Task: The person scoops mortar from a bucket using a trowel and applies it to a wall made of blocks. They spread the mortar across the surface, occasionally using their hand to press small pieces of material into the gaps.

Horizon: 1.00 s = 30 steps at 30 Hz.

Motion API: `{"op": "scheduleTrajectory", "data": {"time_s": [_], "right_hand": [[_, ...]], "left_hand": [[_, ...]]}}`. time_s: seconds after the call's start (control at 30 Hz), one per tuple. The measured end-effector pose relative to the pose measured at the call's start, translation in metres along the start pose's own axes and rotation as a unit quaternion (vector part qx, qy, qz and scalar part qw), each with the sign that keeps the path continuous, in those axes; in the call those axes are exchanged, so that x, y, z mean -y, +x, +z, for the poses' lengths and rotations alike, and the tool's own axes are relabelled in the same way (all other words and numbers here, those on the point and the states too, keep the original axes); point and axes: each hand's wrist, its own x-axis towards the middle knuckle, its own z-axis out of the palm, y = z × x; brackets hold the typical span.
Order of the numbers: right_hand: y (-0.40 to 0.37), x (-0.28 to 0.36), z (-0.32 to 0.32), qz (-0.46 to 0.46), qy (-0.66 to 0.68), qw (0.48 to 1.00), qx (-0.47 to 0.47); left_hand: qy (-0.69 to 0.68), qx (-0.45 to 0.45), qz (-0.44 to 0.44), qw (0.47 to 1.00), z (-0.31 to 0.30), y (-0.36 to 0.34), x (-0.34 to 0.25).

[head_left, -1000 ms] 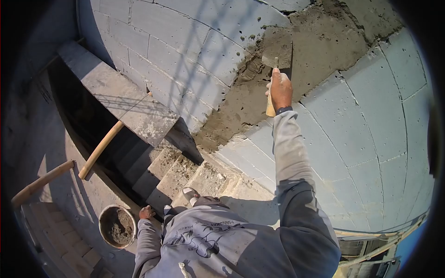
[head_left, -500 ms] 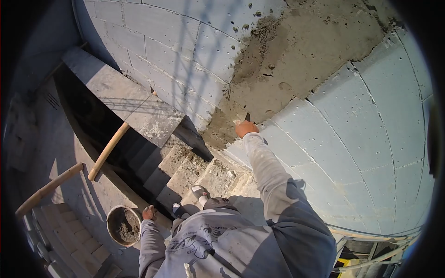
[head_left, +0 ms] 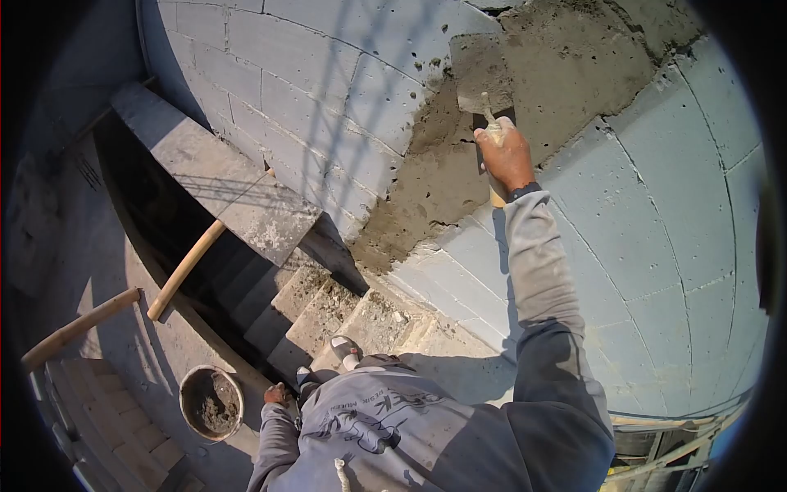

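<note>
My right hand [head_left: 506, 154] is wrapped round the handle of a trowel [head_left: 481, 72], whose flat blade lies against the wet mortar band [head_left: 566, 74] on the wall of pale blocks [head_left: 631, 246]. A dark band circles my right wrist. Low in the view, my left hand [head_left: 278, 395] hangs beside a bucket [head_left: 238, 410] of grey mortar, near the edge of the stair opening. Its fingers look curled, but what they hold, if anything, is too small to make out.
Rough concrete steps [head_left: 316, 307] run down below my feet into a dark opening. A wide board [head_left: 205, 164] spans it. Wooden poles [head_left: 187, 271] lie at the left, above stacked blocks [head_left: 115, 418]. Timber and a rail show at the lower right.
My right hand has moved up and to the right along the mortar band with the trowel, whose blade now shows broadly. My left hand has shifted slightly right and down in the view.
</note>
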Motion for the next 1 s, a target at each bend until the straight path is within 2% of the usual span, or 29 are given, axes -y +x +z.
{"op": "scheduleTrajectory", "data": {"time_s": [0.03,0.07,0.1,0.17,0.2,0.27,0.33,0.37,0.43,0.5,0.6,0.7,0.83,0.87,0.9,0.93,0.97,1.0], "right_hand": [[0.011,0.013,-0.009,-0.001,0.0,1.0,0.002],[0.022,0.033,-0.025,0.049,0.039,0.998,0.032],[0.031,0.043,-0.032,0.098,0.077,0.99,0.061],[0.038,0.039,-0.01,0.118,0.083,0.98,0.141],[0.039,0.024,0.012,0.07,0.012,0.982,0.173],[0.025,0.004,0.06,0.155,-0.074,0.967,0.188],[0.005,-0.011,0.094,0.106,-0.155,0.971,0.151],[-0.004,-0.014,0.102,0.108,-0.154,0.97,0.156],[-0.013,-0.011,0.116,0.168,-0.168,0.935,0.264],[-0.027,-0.014,0.134,0.158,-0.178,0.938,0.252],[-0.056,-0.03,0.16,0.154,-0.205,0.927,0.275],[-0.099,-0.062,0.195,0.16,-0.266,0.886,0.346],[-0.141,-0.103,0.218,0.112,-0.296,0.872,0.372],[-0.14,-0.09,0.202,0.076,-0.306,0.871,0.376],[-0.136,-0.07,0.182,0.084,-0.311,0.869,0.375],[-0.131,-0.047,0.163,0.076,-0.307,0.885,0.342],[-0.126,-0.033,0.148,0.065,-0.305,0.898,0.31],[-0.123,-0.03,0.137,0.07,-0.311,0.896,0.31]], "left_hand": [[0.007,0.007,0.01,1.0,-0.002,0.007,-0.002],[0.022,-0.014,0.088,0.996,-0.002,0.033,0.007],[0.009,-0.024,0.094,0.995,-0.004,0.035,-0.001],[-0.148,-0.039,0.039,0.987,-0.003,0.019,-0.034],[-0.19,-0.047,0.027,0.98,-0.004,0.014,-0.048],[-0.199,-0.074,0.015,0.977,-0.006,0.0,-0.075],[-0.235,-0.072,0.022,0.969,-0.006,-0.009,-0.105],[-0.264,-0.07,0.022,0.962,-0.008,-0.021,-0.107],[-0.27,-0.084,0.045,0.958,-0.003,-0.04,-0.112],[-0.284,-0.097,0.079,0.951,0.0,-0.047,-0.121],[-0.293,-0.092,0.041,0.951,0.001,-0.057,-0.092],[-0.345,-0.116,0.031,0.931,0.002,-0.057,-0.031],[-0.334,-0.158,-0.076,0.926,-0.002,-0.122,0.019],[-0.328,-0.092,-0.1,0.935,-0.011,-0.094,0.071],[-0.317,-0.023,-0.122,0.94,-0.018,-0.07,0.116],[-0.116,0.001,-0.079,0.99,-0.022,-0.073,0.124],[0.152,0.008,-0.032,0.988,-0.025,-0.075,0.132],[0.355,-0.008,0.01,0.935,-0.029,-0.079,0.14]]}}
